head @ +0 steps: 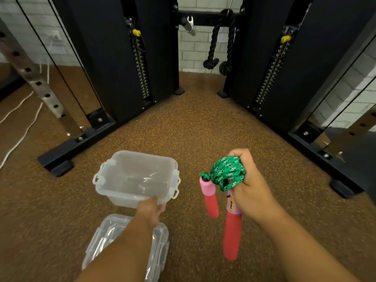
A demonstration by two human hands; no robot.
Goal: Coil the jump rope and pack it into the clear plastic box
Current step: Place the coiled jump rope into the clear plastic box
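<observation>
The clear plastic box (124, 169) stands open and empty on the brown floor, left of centre. My left hand (151, 210) grips its near rim. My right hand (250, 188) is held above the floor to the right of the box, shut on the green jump rope (225, 171), which is wound into a tight bundle. Its two red and pink handles (210, 200) hang down from the bundle. The box's clear lid (101, 241) lies on the floor near me, partly hidden under my left forearm.
A black cable machine with two weight stacks (122, 68) flanks the floor ahead, its base feet (61, 159) reaching toward the box. A black rope attachment (215, 47) hangs at the back. White cords (22, 127) lie at the far left.
</observation>
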